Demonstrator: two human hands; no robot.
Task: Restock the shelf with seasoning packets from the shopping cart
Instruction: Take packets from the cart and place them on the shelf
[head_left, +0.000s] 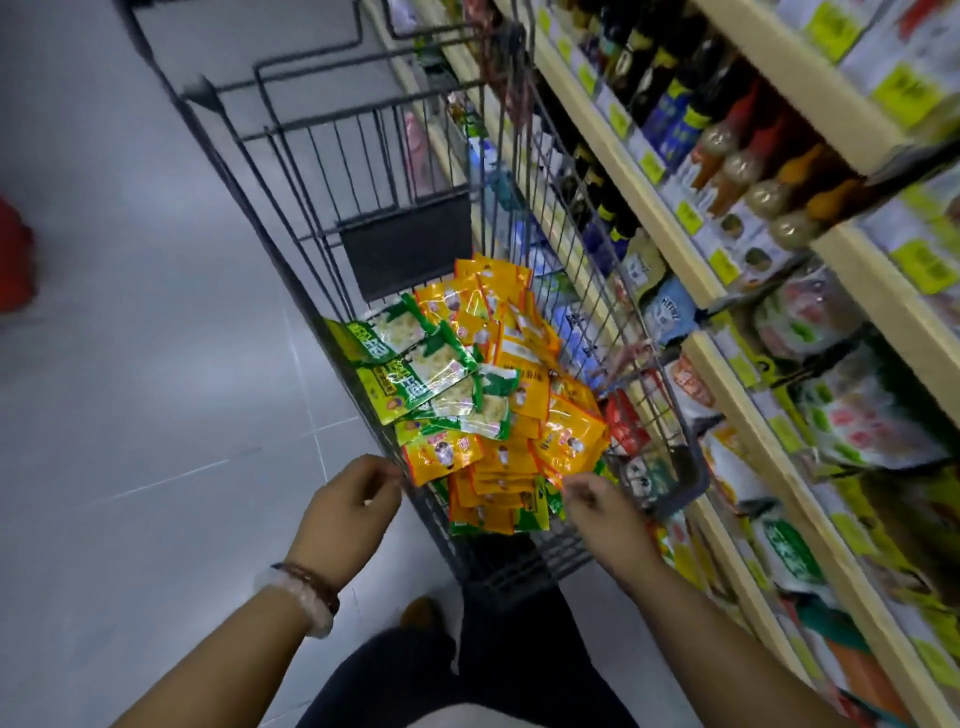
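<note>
Neither grip holds anything: the left hand (353, 501) curls loosely at the shopping cart (291, 218) rim, and the right hand (597, 501) hovers with bent fingers just above the heap of orange and green seasoning packets (498, 395) inside it. Just right of the cart stands the shelf (691, 270).

Single head-worn wide-angle view, looking steeply down and forward over the shopping cart (415, 291) from close above its near end. The cart fills the centre; floor lies to its left, the shelf (727, 395) runs along its right.
</note>
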